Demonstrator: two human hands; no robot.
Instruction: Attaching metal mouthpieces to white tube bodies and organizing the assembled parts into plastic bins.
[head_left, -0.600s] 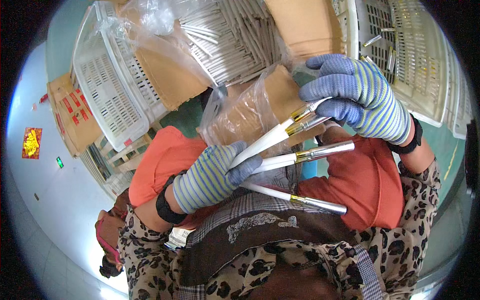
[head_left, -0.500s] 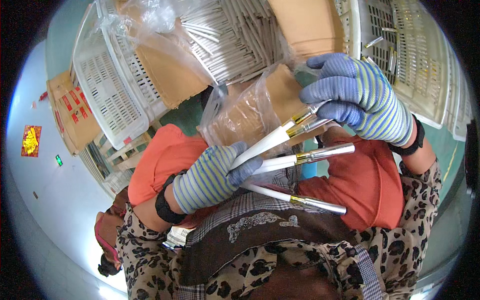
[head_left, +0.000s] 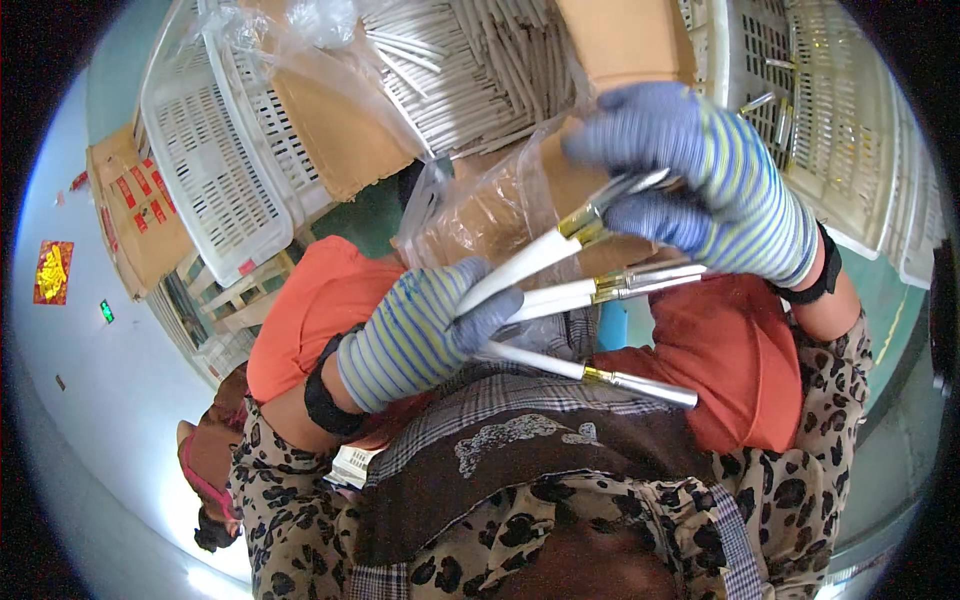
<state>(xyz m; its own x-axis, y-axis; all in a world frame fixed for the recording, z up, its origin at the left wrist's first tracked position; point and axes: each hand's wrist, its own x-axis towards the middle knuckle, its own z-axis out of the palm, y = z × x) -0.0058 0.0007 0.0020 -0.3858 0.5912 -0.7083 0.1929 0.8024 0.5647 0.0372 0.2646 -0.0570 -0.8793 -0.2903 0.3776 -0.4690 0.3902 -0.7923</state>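
My left hand [head_left: 415,325], in a striped knit glove, is closed round the white ends of several white sticks fitted with silver-and-gold metal ferrules [head_left: 640,388]. They look like brush handles and fan out to the right over my lap. My right hand [head_left: 715,180], in a matching glove, is beside the ferrule ends of the upper sticks. Its fingers are blurred but stand apart from the thumb, with a ferrule tip showing in the gap. Whether the thumb touches that ferrule is hard to make out.
Ahead is a plastic-lined cardboard box [head_left: 345,150] full of loose white sticks [head_left: 480,85]. White plastic crates stand left [head_left: 215,170] and right [head_left: 840,120]; the right one contains some metal ferrules [head_left: 785,120]. Another person [head_left: 215,450] is at lower left.
My right hand's fingers have lifted and spread away from the thumb at the ferrule ends. My left hand keeps its hold. The view has shifted slightly.
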